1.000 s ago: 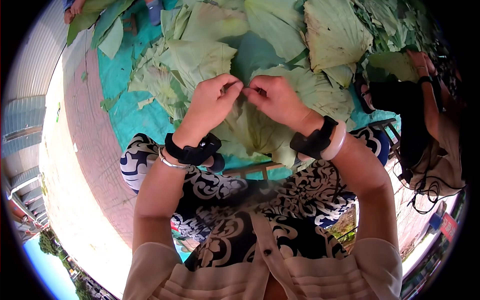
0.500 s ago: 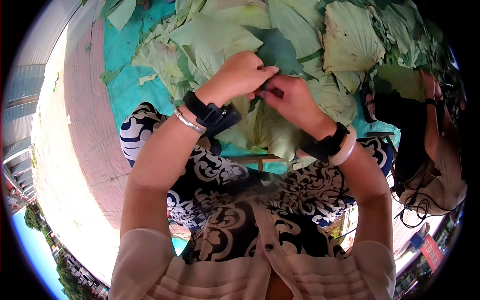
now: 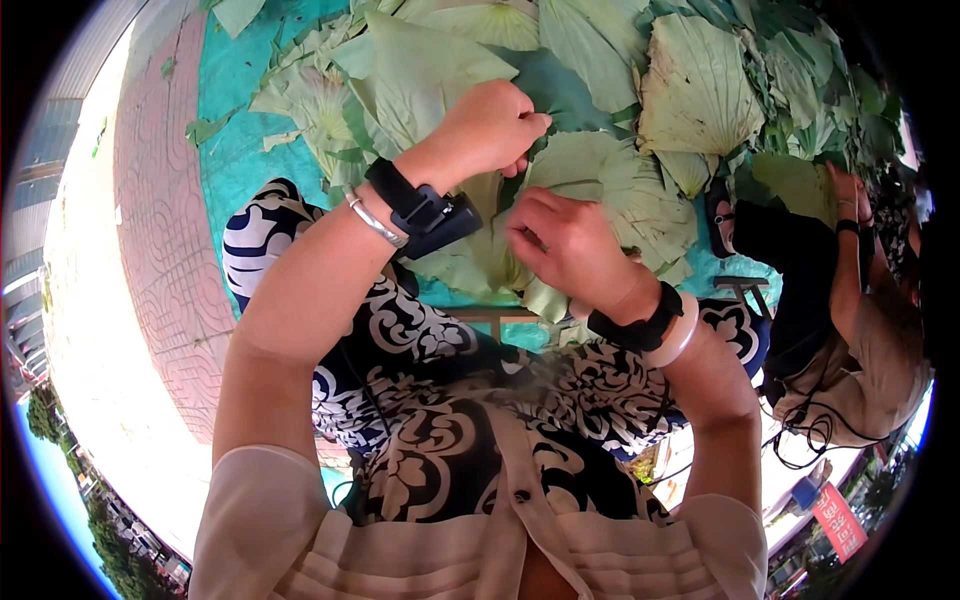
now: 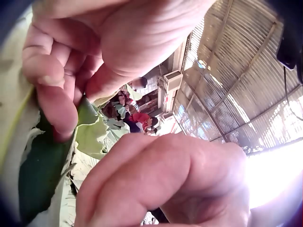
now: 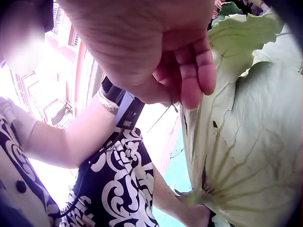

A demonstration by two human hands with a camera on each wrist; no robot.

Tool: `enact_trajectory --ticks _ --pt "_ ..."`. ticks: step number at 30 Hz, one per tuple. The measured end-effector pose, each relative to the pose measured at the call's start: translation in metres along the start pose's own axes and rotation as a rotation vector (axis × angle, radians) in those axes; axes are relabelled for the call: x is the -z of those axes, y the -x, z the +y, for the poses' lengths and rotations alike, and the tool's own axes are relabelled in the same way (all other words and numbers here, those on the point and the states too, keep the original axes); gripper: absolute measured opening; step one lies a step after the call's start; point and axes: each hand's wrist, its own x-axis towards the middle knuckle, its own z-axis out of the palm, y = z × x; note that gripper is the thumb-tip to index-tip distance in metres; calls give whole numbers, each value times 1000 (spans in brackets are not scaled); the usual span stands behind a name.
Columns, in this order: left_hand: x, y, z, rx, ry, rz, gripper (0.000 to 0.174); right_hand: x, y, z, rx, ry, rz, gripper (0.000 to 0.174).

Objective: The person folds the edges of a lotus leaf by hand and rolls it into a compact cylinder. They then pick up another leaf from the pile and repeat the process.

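Observation:
In the head view my left hand (image 3: 485, 128) is over the leaf pile, its fingers curled at the edge of a large, pale green lotus leaf (image 5: 255, 151). The left wrist view shows its thumb and fingers pinching the leaf's edge beside a dark green patch of leaf (image 4: 42, 172). Lower and nearer my body, my right hand (image 3: 572, 245) is apart from the left, its fingers curled in. At its fingertips the right wrist view shows a thin dark strand (image 5: 173, 107). Ribs fan out from the leaf's stem end below that hand.
Overlapping lotus leaves (image 3: 590, 50) cover a teal ground sheet (image 3: 235, 80). My patterned knees flank a low wooden stool (image 3: 490, 316). On the right sits another person (image 3: 815, 270), with black cables (image 3: 815, 425) beside them. Paving (image 3: 160, 300) runs along the left.
Both hands were together at the leaf. My left hand has moved up and right in the view, and my right hand has drawn away from it, down toward my body.

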Motion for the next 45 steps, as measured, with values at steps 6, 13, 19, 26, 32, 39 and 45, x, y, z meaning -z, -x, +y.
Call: enact_trajectory --ticks 6,13,19,26,32,39,45 --pt "-1 0 6 5 0 -29 36 15 4 20 -157 42 -133 14" --pt "4 -1 10 -113 -39 -99 36 21 -7 43 -681 -653 -34 24" --pt "20 13 13 -110 -18 -104 35 36 -25 33 -687 -983 -186 28" --pt "19 33 2 -123 94 59 20 26 -36 32 -701 -918 -117 26" --pt "9 56 7 -50 139 139 14 34 -43 25 -646 -958 -80 26" --pt "-13 48 -55 -55 53 185 15 29 -38 41 -646 -885 -93 27" --pt "-19 57 -58 39 133 181 10 30 -24 52 -532 -684 -17 20"
